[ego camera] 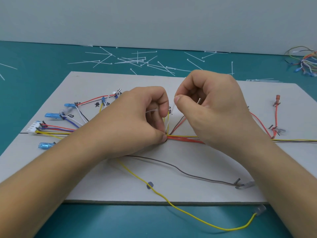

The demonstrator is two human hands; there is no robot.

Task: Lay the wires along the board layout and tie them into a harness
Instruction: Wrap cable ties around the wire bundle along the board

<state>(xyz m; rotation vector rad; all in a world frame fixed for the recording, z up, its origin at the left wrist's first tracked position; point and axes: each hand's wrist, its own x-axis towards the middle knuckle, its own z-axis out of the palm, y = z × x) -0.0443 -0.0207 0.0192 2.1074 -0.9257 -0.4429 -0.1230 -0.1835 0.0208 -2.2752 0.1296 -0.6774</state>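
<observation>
A grey layout board [171,189] lies on the teal table with coloured wires spread over it. The red, yellow and brown wires meet in a bundle [183,137] at the board's middle. My left hand [137,121] presses that bundle down at the junction with its thumb and pinches one end of a white cable tie [151,110]. My right hand [211,107] pinches the tie's other end just above the bundle. Blue terminals [52,115] and a white connector [35,129] sit at the left.
Several loose white cable ties [133,60] are scattered on the table behind the board. A heap of spare wires [307,63] lies at the far right. A yellow wire [188,213] and a brown wire [188,174] trail loose toward the front edge.
</observation>
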